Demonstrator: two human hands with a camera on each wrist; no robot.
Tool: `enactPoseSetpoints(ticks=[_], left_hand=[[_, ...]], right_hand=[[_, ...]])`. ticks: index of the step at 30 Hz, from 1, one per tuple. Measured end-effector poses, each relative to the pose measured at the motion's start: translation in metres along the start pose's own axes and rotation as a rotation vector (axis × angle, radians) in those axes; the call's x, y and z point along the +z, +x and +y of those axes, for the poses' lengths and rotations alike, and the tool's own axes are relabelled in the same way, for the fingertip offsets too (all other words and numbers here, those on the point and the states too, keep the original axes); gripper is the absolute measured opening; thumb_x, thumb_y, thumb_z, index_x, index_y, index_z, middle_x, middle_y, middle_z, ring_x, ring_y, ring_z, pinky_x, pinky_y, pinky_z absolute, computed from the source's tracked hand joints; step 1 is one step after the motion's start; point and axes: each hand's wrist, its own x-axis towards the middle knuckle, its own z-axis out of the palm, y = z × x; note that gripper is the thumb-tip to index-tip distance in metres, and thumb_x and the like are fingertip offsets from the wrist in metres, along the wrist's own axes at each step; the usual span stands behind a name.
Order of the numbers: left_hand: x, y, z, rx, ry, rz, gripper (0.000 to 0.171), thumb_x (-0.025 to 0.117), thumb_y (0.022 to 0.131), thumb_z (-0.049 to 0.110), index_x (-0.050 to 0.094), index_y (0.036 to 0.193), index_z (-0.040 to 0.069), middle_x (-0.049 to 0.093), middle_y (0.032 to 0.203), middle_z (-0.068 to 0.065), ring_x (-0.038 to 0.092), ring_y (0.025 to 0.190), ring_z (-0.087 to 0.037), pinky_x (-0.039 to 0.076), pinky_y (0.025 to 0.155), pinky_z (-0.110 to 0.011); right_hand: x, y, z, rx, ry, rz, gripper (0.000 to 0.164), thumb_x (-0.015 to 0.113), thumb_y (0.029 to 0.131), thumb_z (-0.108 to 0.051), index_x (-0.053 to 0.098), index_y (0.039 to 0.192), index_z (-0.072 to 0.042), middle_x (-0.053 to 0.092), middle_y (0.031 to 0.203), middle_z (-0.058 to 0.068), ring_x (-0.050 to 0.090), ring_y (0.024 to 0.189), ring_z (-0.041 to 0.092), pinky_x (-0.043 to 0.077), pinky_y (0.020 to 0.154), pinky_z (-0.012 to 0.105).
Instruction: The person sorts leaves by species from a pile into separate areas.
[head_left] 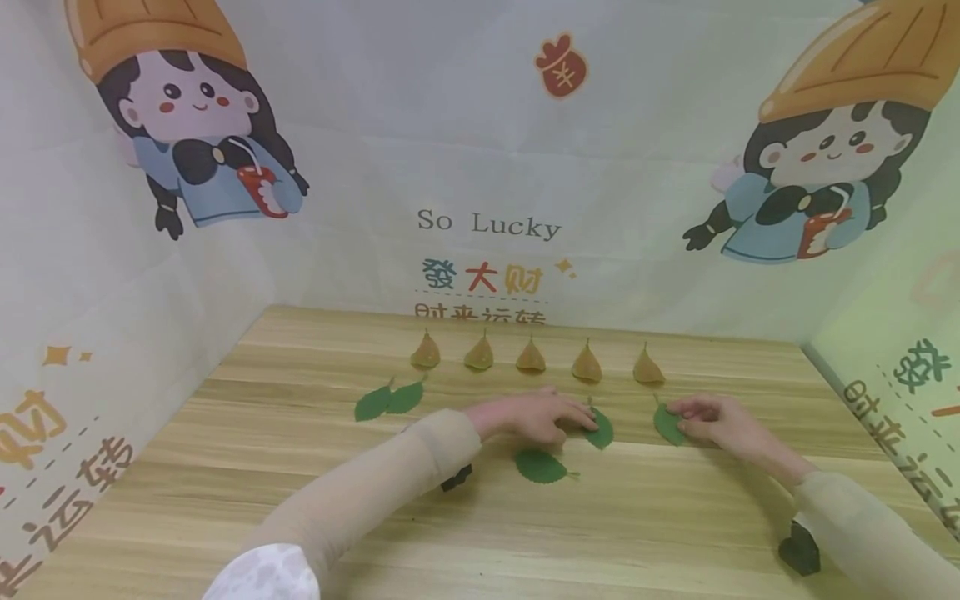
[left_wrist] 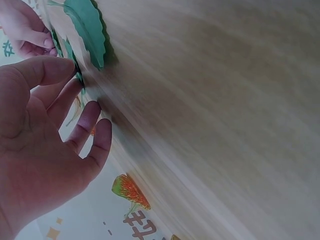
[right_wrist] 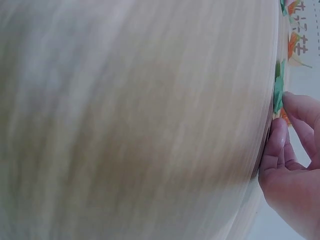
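In the head view my left hand (head_left: 531,417) reaches over the table, its fingertips on a green leaf (head_left: 601,429) with a toothed edge. The thumb stands apart from the index finger, and the other fingers are loosely bent. Just below that hand lies another green leaf (head_left: 542,467), stem toward the right; it also shows large in the left wrist view. My right hand (head_left: 723,425) has its fingertips at the right edge of a green leaf (head_left: 667,424). In the right wrist view a gap shows between its thumb and fingers, close to the leaf (right_wrist: 278,92).
Several orange-brown, fan-shaped leaves (head_left: 531,357) stand in a row along the back of the wooden table (head_left: 315,350). Two green leaves (head_left: 390,402) lie overlapping at the left. A printed white cloth (head_left: 360,183) hangs behind and at both sides.
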Motion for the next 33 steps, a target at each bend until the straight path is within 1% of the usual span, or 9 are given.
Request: enactPoseSetpoints(ticks=[4, 6, 11, 17, 19, 21, 25, 30, 33], left_hand=[[-0.001, 0.0, 0.0, 0.002, -0.002, -0.011, 0.057, 0.05, 0.092, 0.002, 0.049, 0.146, 0.019, 0.034, 0.161, -0.001, 0.024, 0.153, -0.017, 0.006, 0.128, -0.046], [-0.001, 0.0, -0.001, 0.003, -0.002, -0.015, 0.057, 0.049, 0.092, 0.002, 0.049, 0.146, 0.02, 0.034, 0.162, 0.0, 0.024, 0.153, -0.016, 0.006, 0.128, -0.045], [-0.001, 0.0, -0.003, 0.005, -0.009, -0.021, 0.058, 0.049, 0.091, 0.002, 0.049, 0.146, 0.021, 0.033, 0.162, 0.0, 0.023, 0.153, -0.016, 0.005, 0.129, -0.044], [-0.003, -0.002, -0.002, 0.019, -0.019, -0.023, 0.058, 0.051, 0.091, 0.004, 0.048, 0.146, 0.02, 0.033, 0.162, 0.0, 0.023, 0.153, -0.018, 0.006, 0.128, -0.044], [-0.003, -0.003, -0.003, 0.022, -0.026, -0.024, 0.058, 0.052, 0.09, 0.007, 0.048, 0.146, 0.021, 0.034, 0.162, 0.001, 0.023, 0.153, -0.018, 0.009, 0.128, -0.044], [-0.002, -0.003, -0.005, 0.023, -0.035, -0.028, 0.057, 0.055, 0.091, 0.012, 0.048, 0.147, 0.022, 0.033, 0.162, 0.003, 0.028, 0.151, -0.019, 0.018, 0.125, -0.041], [-0.002, -0.003, -0.008, 0.031, -0.047, -0.035, 0.054, 0.061, 0.095, 0.026, 0.048, 0.147, 0.024, 0.032, 0.162, 0.006, 0.031, 0.145, -0.019, 0.027, 0.117, -0.035], [-0.001, -0.003, -0.012, 0.046, -0.075, -0.04, 0.055, 0.063, 0.095, 0.032, 0.047, 0.147, 0.024, 0.03, 0.163, 0.006, 0.026, 0.148, -0.019, 0.024, 0.12, -0.039], [0.0, -0.005, -0.015, 0.056, -0.086, -0.026, 0.055, 0.064, 0.095, 0.032, 0.047, 0.147, 0.024, 0.03, 0.163, 0.006, 0.028, 0.147, -0.02, 0.025, 0.12, -0.039]], right_hand=[[0.004, -0.001, -0.012, -0.015, -0.022, 0.034, 0.037, 0.063, 0.096, -0.019, 0.062, 0.127, 0.001, 0.067, 0.122, 0.023, 0.066, 0.107, 0.027, 0.055, 0.083, 0.027], [0.007, 0.0, -0.02, -0.02, -0.053, 0.054, 0.036, 0.064, 0.095, -0.021, 0.064, 0.126, -0.002, 0.069, 0.12, 0.021, 0.065, 0.107, 0.031, 0.055, 0.082, 0.032], [0.021, 0.005, -0.036, -0.103, -0.108, 0.042, 0.03, 0.068, 0.092, -0.022, 0.068, 0.12, -0.009, 0.07, 0.114, 0.011, 0.064, 0.099, 0.022, 0.053, 0.078, 0.033], [0.038, 0.01, -0.044, -0.252, -0.081, -0.046, 0.032, 0.071, 0.09, -0.022, 0.069, 0.121, -0.012, 0.068, 0.125, 0.009, 0.06, 0.116, 0.033, 0.051, 0.095, 0.05], [0.043, 0.012, -0.044, -0.288, -0.086, -0.055, 0.033, 0.072, 0.089, -0.021, 0.069, 0.121, -0.013, 0.068, 0.126, 0.009, 0.059, 0.117, 0.033, 0.05, 0.096, 0.048], [0.046, 0.014, -0.042, -0.321, -0.112, -0.051, 0.034, 0.073, 0.088, -0.021, 0.069, 0.121, -0.013, 0.068, 0.125, 0.007, 0.058, 0.117, 0.032, 0.05, 0.096, 0.047], [0.049, 0.016, -0.039, -0.361, -0.14, -0.042, 0.034, 0.073, 0.088, -0.019, 0.069, 0.121, -0.013, 0.068, 0.124, 0.008, 0.058, 0.117, 0.034, 0.05, 0.096, 0.052], [0.049, 0.016, -0.038, -0.368, -0.163, -0.034, 0.034, 0.074, 0.087, -0.021, 0.07, 0.12, -0.015, 0.066, 0.123, 0.012, 0.057, 0.116, 0.038, 0.043, 0.095, 0.068], [0.049, 0.015, -0.039, -0.352, -0.189, -0.024, 0.034, 0.075, 0.086, -0.024, 0.07, 0.12, -0.018, 0.066, 0.123, 0.011, 0.056, 0.116, 0.038, 0.039, 0.094, 0.068]])
